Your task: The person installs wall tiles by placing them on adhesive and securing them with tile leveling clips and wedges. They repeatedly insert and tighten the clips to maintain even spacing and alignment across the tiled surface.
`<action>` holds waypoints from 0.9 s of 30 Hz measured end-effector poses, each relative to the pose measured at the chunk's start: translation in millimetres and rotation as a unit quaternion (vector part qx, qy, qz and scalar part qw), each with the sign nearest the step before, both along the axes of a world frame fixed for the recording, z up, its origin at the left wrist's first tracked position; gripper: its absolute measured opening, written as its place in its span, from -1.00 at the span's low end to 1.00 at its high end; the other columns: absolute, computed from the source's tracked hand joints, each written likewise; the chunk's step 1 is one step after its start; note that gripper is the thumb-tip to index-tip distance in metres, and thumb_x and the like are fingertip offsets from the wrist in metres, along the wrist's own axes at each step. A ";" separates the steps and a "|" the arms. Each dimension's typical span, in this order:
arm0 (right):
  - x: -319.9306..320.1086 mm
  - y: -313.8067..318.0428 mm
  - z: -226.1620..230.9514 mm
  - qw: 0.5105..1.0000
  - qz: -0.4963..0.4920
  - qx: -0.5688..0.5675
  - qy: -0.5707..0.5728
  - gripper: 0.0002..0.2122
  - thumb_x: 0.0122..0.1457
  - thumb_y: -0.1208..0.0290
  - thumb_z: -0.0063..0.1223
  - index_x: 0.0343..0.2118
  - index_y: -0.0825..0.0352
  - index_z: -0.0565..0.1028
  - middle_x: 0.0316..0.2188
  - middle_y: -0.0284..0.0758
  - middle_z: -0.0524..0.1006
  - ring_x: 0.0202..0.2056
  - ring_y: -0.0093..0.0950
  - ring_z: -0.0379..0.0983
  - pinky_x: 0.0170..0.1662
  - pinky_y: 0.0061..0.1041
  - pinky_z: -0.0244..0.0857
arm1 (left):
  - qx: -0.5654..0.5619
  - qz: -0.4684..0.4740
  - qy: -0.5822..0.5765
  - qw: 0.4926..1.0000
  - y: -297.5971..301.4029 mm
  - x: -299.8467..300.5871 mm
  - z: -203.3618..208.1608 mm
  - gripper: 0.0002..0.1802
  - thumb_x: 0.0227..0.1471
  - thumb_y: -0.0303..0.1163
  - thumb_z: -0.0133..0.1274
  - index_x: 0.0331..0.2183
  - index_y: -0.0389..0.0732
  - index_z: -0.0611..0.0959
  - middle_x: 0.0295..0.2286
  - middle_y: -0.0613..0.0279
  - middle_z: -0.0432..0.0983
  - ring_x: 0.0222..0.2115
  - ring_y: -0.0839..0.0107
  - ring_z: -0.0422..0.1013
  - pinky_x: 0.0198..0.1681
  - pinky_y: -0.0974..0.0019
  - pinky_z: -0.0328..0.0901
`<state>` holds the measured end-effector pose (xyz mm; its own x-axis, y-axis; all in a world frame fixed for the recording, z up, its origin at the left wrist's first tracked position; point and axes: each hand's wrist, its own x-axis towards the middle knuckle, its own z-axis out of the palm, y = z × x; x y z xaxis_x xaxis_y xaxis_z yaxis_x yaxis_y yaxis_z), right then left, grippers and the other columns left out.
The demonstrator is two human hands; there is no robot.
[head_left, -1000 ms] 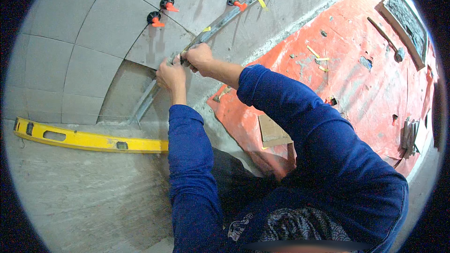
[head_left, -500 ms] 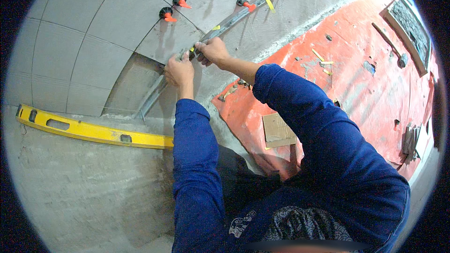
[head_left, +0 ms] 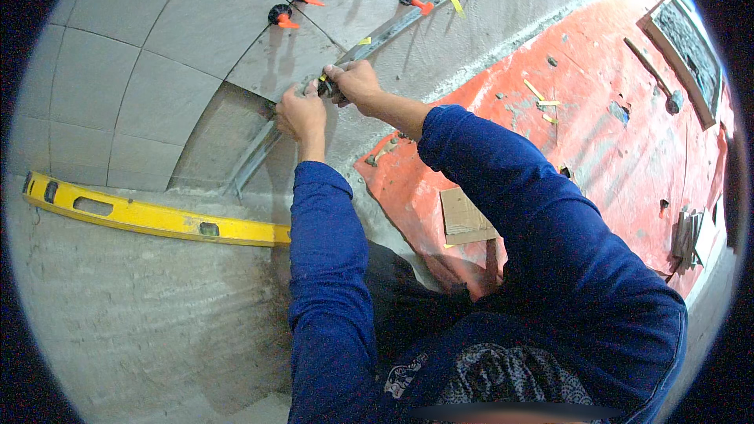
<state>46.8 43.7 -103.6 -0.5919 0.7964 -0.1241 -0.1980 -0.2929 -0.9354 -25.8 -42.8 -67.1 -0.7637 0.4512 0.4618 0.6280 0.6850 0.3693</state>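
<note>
My left hand (head_left: 303, 116) and my right hand (head_left: 357, 83) meet at the lower edge of the grey wall tiles. Between their fingertips is a small dark piece (head_left: 323, 85) with a yellow bit on it, and both hands pinch it. Its exact kind is hidden by the fingers. Directly behind the hands runs a long metal strip (head_left: 385, 35) along the tile edge, bearing yellow slips. Several black tile-levelling caps with red handles (head_left: 280, 16) sit on the tile joints above. A bare recess (head_left: 224, 129) without a tile lies left of my left hand.
A yellow spirit level (head_left: 157, 216) lies at the left below the tiles. On the right, red sheeting (head_left: 581, 133) covers the floor, with a cardboard piece (head_left: 465, 218), a hammer-like tool (head_left: 656, 78), a tray of grey mortar (head_left: 685, 51) and stacked offcuts (head_left: 689, 237).
Both hands stay at the same spot, with only slight finger movement around the small dark piece. The whole view has shifted a little.
</note>
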 end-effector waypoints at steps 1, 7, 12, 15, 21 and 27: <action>-1.2 0.0 0.1 1.000 -0.004 0.004 -0.015 -0.69 0.18 0.26 0.07 -0.52 0.46 0.54 -0.67 -0.26 0.51 -0.71 -0.50 0.43 -0.67 -0.48 0.35 | -0.006 -0.006 -0.006 1.000 0.0 -0.2 0.6 -0.53 -0.13 0.01 0.20 -0.25 -0.12 0.67 -0.34 -0.13 0.55 -0.25 -0.07 0.45 -0.18 -0.04 0.29; -9.8 0.8 -1.3 0.999 -0.019 -0.028 -0.028 -0.70 0.16 0.26 0.09 -0.49 0.47 0.52 -0.65 -0.25 0.52 -0.71 -0.48 0.43 -0.68 -0.47 0.35 | -0.014 0.020 0.001 1.000 0.2 4.9 1.3 -0.52 -0.12 0.02 0.19 -0.22 -0.11 0.66 -0.32 -0.12 0.55 -0.23 -0.07 0.46 -0.17 -0.03 0.30; -12.7 -1.7 -4.1 0.999 -0.023 -0.045 -0.006 -0.71 0.17 0.27 0.08 -0.50 0.46 0.49 -0.65 -0.28 0.50 -0.72 -0.48 0.42 -0.69 -0.46 0.34 | -0.025 -0.003 -0.033 0.999 -2.1 2.1 2.4 -0.47 -0.11 0.06 0.17 -0.18 -0.11 0.64 -0.30 -0.11 0.55 -0.21 -0.08 0.44 -0.16 -0.03 0.30; -14.2 -1.3 -5.7 0.998 -0.035 -0.052 -0.017 -0.71 0.15 0.28 0.10 -0.54 0.46 0.50 -0.66 -0.27 0.50 -0.72 -0.47 0.44 -0.69 -0.45 0.34 | -0.044 0.004 -0.008 0.999 -1.3 0.5 1.2 -0.47 -0.10 0.07 0.15 -0.18 -0.12 0.64 -0.31 -0.11 0.55 -0.24 -0.08 0.46 -0.18 -0.02 0.32; -16.1 -1.8 -4.3 0.997 -0.043 -0.064 -0.010 -0.69 0.10 0.28 0.15 -0.58 0.50 0.54 -0.68 -0.19 0.53 -0.70 -0.41 0.49 -0.64 -0.40 0.38 | -0.002 -0.019 -0.023 1.000 0.6 2.0 12.0 -0.50 -0.05 0.08 0.09 -0.30 -0.18 0.68 -0.39 -0.11 0.57 -0.32 -0.09 0.48 -0.25 -0.05 0.32; -6.8 -2.4 1.2 0.998 -0.032 -0.036 -0.029 -0.67 0.10 0.25 0.16 -0.58 0.50 0.54 -0.68 -0.19 0.53 -0.70 -0.40 0.50 -0.61 -0.39 0.40 | 0.165 -0.136 0.031 0.976 19.1 6.9 51.4 -0.46 0.02 0.08 0.03 -0.51 -0.29 0.66 -0.53 -0.17 0.53 -0.43 -0.14 0.47 -0.36 -0.04 0.30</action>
